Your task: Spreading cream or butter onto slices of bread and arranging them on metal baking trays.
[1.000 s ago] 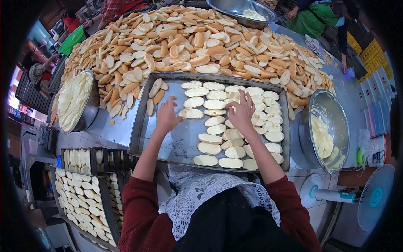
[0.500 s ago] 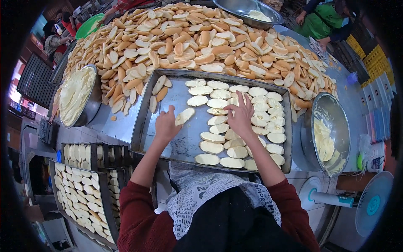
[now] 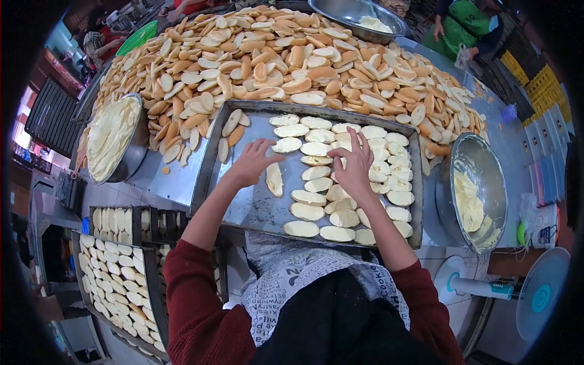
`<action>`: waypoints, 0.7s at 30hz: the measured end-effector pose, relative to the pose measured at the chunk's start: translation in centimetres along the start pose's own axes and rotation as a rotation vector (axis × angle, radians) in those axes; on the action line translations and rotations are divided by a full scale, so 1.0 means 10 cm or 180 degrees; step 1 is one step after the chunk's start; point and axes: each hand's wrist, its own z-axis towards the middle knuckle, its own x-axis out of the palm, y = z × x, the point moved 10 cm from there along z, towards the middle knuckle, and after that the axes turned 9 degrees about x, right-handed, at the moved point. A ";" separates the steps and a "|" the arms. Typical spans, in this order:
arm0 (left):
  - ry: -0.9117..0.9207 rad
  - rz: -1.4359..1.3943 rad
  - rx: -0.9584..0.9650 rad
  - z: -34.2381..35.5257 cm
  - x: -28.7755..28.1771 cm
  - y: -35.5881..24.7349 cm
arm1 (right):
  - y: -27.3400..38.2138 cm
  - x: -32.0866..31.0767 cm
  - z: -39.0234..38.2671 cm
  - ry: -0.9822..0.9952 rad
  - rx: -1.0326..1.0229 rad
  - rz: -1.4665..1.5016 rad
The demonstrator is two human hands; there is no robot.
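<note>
A large metal tray (image 3: 210,176) holds rows of oval bread slices (image 3: 301,229) coated with pale cream, mostly on its middle and right. My left hand (image 3: 250,163) is over the tray's left part, fingers apart, fingertips at the left end of a coated slice (image 3: 287,145). Just below that hand, a single coated slice (image 3: 274,180) lies slanted on bare metal. My right hand (image 3: 354,170) is spread above the middle columns, its fingertips touching or close over slices; the palm hides some of them. Several uncoated pieces (image 3: 232,123) rest in the tray's upper left corner.
Beyond the tray rises a big heap of halved bread (image 3: 267,58). Bowls of cream stand left (image 3: 112,140), right (image 3: 477,201) and far (image 3: 371,21). Filled trays (image 3: 118,286) are stacked at lower left; a fan (image 3: 538,298) is at lower right. Co-workers stand across the table.
My left hand has moved up and right, away from the lone slice, which now lies lower and turned more upright. My right hand has shifted slightly right, still above the slices.
</note>
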 end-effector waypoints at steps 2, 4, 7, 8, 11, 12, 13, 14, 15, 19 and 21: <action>0.0134 0.0013 0.0122 0.11 0.03 -0.01 | -0.08 -0.10 -0.03 -0.0039 0.0039 -0.0003; 0.0272 0.0029 0.0226 0.14 0.08 -0.03 | -0.16 -0.20 -0.08 -0.0067 0.0065 0.0003; 0.0210 0.0066 0.0175 0.09 0.11 0.07 | -0.34 -0.38 -0.17 -0.0222 0.0166 -0.0129; 0.0020 0.0049 -0.0011 0.07 0.05 0.15 | -0.39 -0.43 -0.19 -0.0226 0.0169 -0.0132; -0.0289 -0.0124 -0.0423 0.01 0.00 0.33 | -0.54 -0.61 -0.25 -0.0251 0.0393 -0.0230; -0.0410 -0.0279 -0.0651 -0.01 0.00 0.41 | -0.55 -0.65 -0.27 -0.0251 0.0392 -0.0230; -0.0411 -0.0280 -0.0643 0.00 0.01 0.41 | -0.57 -0.70 -0.29 -0.0263 0.0475 -0.0282; -0.0450 -0.0326 -0.0750 -0.01 0.01 0.43 | -0.60 -0.74 -0.31 -0.0275 0.0557 -0.0334; -0.0491 -0.0371 -0.0859 -0.02 0.01 0.44 | -0.62 -0.77 -0.33 -0.0275 0.0562 -0.0379; -0.0398 -0.0372 -0.0918 0.02 0.06 0.40 | -0.70 -0.81 -0.40 -0.0268 0.0673 -0.0399; -0.0492 -0.0404 -0.0866 0.03 0.06 0.37 | -0.75 -0.80 -0.44 -0.0250 0.0762 -0.0405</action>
